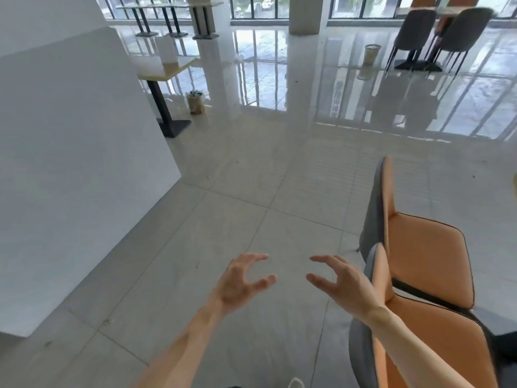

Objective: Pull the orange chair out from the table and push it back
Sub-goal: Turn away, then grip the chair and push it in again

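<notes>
Two orange chairs with grey backs stand at the right. The farther orange chair (425,253) shows its seat and its tall backrest. The nearer orange chair (436,337) is at the bottom right, partly behind my right forearm. My left hand (240,281) and my right hand (341,281) are held out over the floor, left of the chairs, fingers spread and curled, holding nothing. My right hand is just left of the nearer chair's backrest, not touching it. The table these chairs belong to is barely in view at the right edge.
A large white block (78,163) fills the left side. Behind it stands a small wooden table (167,71) with a bin (195,103) by its foot. Grey chairs (436,37) and another bin (372,53) are at the far right. Glossy tiled floor (251,177) lies ahead.
</notes>
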